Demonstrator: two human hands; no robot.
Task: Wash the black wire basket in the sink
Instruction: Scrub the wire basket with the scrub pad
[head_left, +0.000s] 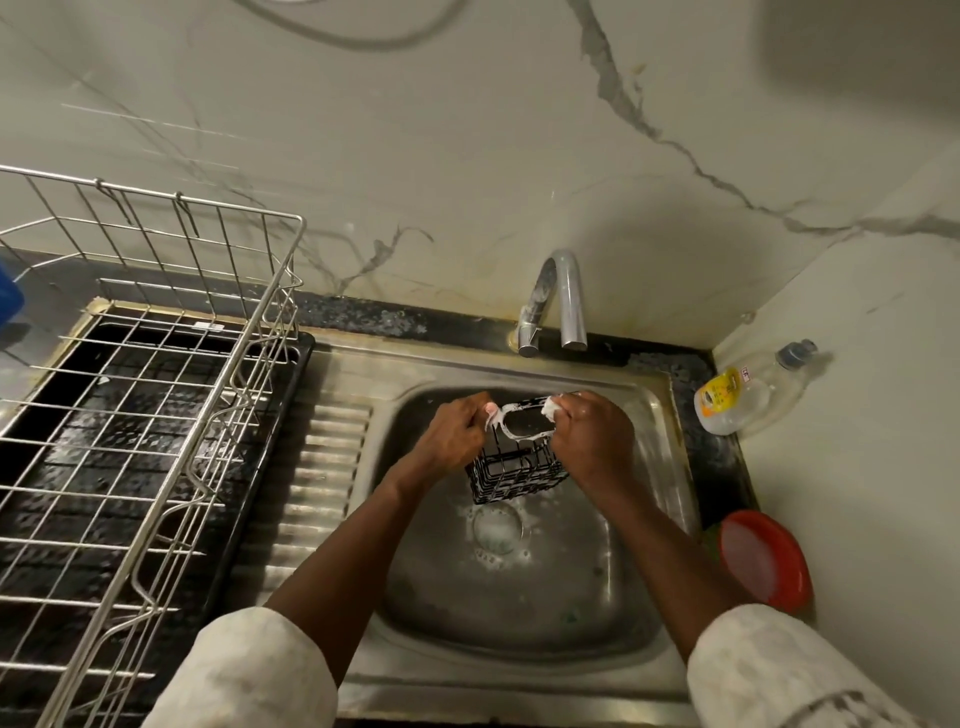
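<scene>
A small black wire basket (514, 473) hangs tilted over the steel sink (644, 613), above the drain (497, 527). White foam clings to its upper rim. My left hand (454, 431) grips the rim's left end. My right hand (592, 436) grips the right end, with foam showing between its fingers; whether it also holds a sponge or cloth is hidden. The tap (558, 301) stands behind the sink, and no water stream is visible.
A steel dish rack (156, 415) on a black tray fills the counter to the left. A clear dish-soap bottle (748, 395) lies in the right corner, a red plastic lid (763, 558) below it. Marble walls close in behind and on the right.
</scene>
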